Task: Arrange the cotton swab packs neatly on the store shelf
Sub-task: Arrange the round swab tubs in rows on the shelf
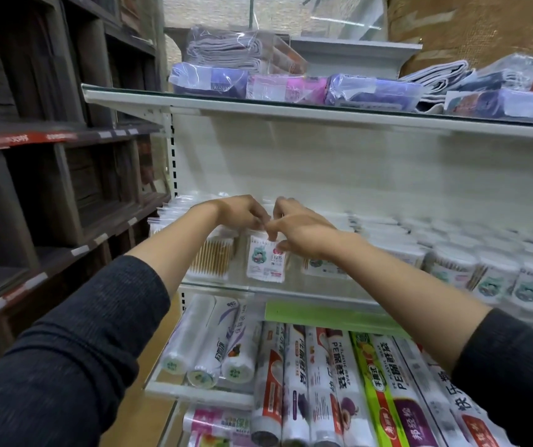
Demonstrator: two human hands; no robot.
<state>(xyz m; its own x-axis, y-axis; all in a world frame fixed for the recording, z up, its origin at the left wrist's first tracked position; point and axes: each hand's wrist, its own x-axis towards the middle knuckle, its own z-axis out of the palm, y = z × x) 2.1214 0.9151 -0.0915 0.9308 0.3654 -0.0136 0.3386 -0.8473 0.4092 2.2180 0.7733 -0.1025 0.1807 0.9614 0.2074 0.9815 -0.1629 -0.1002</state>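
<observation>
Both my hands reach to the middle shelf [223,287]. A flat cotton swab pack [265,261] with a white label and cartoon print stands upright at the shelf's front. My left hand [241,212] and my right hand [297,229] meet at its top edge, fingers curled and pinching it. To the left stands a clear pack of wooden-stick swabs [213,258]. More flat packs [174,209] are stacked behind at the left. Another labelled pack [323,267] lies to the right, partly hidden by my right forearm.
Round tubs of swabs [490,279] fill the shelf's right side. Folded cloths in plastic [291,87] lie on the upper shelf. Rolls of plastic wrap and bags [316,375] fill the lower shelf. Dark wooden shelving [49,175] stands at the left.
</observation>
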